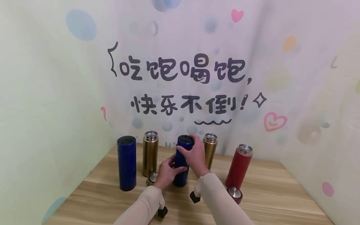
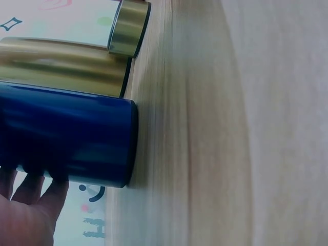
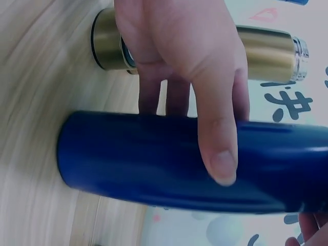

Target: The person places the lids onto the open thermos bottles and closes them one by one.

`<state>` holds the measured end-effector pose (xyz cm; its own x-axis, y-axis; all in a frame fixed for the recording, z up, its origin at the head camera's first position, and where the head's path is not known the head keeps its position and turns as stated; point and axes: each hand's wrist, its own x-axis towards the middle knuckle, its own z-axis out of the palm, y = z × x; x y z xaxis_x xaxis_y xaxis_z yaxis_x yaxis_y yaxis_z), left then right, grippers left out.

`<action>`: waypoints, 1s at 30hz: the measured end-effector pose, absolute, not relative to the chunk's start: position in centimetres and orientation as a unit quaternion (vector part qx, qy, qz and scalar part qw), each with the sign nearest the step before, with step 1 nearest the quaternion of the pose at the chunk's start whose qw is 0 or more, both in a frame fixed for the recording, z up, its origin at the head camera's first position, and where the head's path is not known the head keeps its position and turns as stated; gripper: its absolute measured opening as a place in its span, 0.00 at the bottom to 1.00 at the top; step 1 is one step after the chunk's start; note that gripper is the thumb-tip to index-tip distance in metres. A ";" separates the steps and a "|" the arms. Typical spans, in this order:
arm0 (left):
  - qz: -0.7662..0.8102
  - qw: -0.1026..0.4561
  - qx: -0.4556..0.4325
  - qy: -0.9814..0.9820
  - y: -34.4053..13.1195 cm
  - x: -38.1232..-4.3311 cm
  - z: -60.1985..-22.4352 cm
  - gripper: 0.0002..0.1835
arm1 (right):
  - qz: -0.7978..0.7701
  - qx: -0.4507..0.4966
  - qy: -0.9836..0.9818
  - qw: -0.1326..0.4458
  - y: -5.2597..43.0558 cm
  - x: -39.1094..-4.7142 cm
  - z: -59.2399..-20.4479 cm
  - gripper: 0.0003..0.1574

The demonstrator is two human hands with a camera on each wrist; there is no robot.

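A blue thermos bottle (image 1: 181, 160) stands upright near the middle of the wooden table, between both hands. My left hand (image 1: 168, 174) grips its body; the right wrist view shows that thumb (image 3: 221, 161) laid across the front, with fingers reaching behind. Up at the top, my right hand (image 1: 197, 156) holds the bottle's dark-topped lid (image 1: 185, 140) between thumb and fingers. In the right wrist view only some of its fingers (image 3: 312, 230) show, at the lower right corner. Directly behind the right hand is a gold bottle (image 1: 210, 153) without a lid.
Another blue bottle (image 1: 127, 165) stands at the left with its top covered. Beside it is a lidless gold bottle (image 1: 150, 159), a gold lid (image 1: 153, 177) lying in front. At the right stands a lidless red bottle (image 1: 239, 167) with a red lid (image 1: 234, 194) before it. Printed fabric walls surround the table.
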<state>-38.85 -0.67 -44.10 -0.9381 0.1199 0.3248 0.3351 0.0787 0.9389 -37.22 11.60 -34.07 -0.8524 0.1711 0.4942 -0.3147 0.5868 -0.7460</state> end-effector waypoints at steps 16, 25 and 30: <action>-0.662 0.087 -0.163 -0.727 -0.6 -38.8 -44.2 0.41 | 0.513 0.128 -0.833 0.163 12.8 -37.1 -33.4 0.40; -0.667 0.090 -0.160 -0.722 -0.8 -38.9 -44.1 0.41 | 0.507 0.192 -0.837 0.071 15.3 -37.9 -31.8 0.36; -0.669 0.076 -0.163 -0.721 -0.7 -38.8 -44.1 0.43 | 0.484 0.174 -0.855 0.076 15.5 -37.8 -31.7 0.37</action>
<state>-38.80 -0.74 -44.06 -0.9355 0.1320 0.3278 0.3366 0.0507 0.9403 -37.79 15.48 -31.69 -0.9280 -0.2239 0.2979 -0.3706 0.4719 -0.8000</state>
